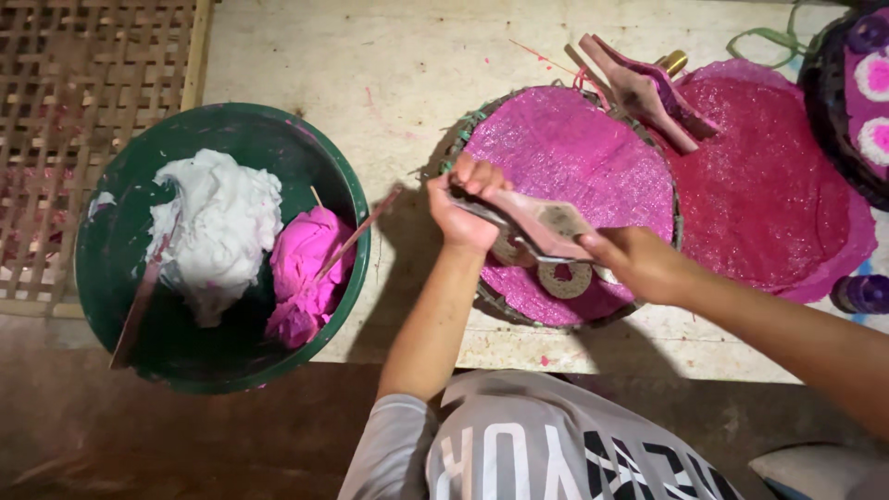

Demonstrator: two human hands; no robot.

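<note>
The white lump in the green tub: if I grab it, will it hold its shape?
Probably not. The white lump sags in soft folds against the green tub, so it looks pliable. Its wet sheen suggests stickiness. It touches the pink lump, so colour may transfer.

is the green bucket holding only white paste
No, the green bucket holds a white lump and a pink lump side by side, plus two thin sticks.
</note>
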